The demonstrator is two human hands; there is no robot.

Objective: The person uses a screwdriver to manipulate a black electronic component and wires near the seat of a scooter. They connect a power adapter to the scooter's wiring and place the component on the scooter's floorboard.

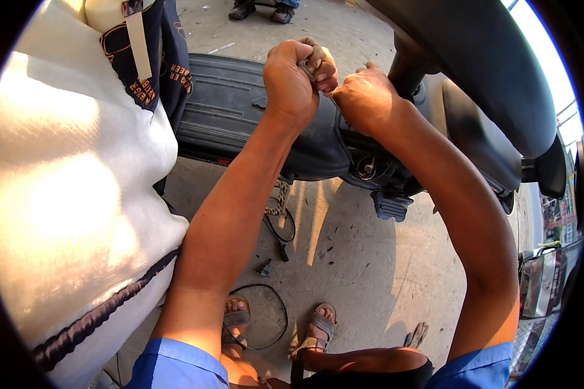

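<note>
My left hand (298, 81) is closed above the dark ribbed floorboard (220, 104) of a scooter, its fingers curled round something small that I cannot make out. Close beside it on the right, my right hand (363, 97) is closed, back upward, near the right end of the floorboard; what its fingertips grip is hidden. Just below that hand, some wiring and fittings (368, 167) show in the scooter's dark body. A black padded seat (474, 65) arches over the upper right.
A large white cover (71, 194) with dark printed fabric (143, 78) fills the left. A cable (285, 324) lies on the concrete floor (370, 272) by my sandalled feet. Another person's shoes (281, 13) show at the top. A fenced roadside (545, 279) lies far right.
</note>
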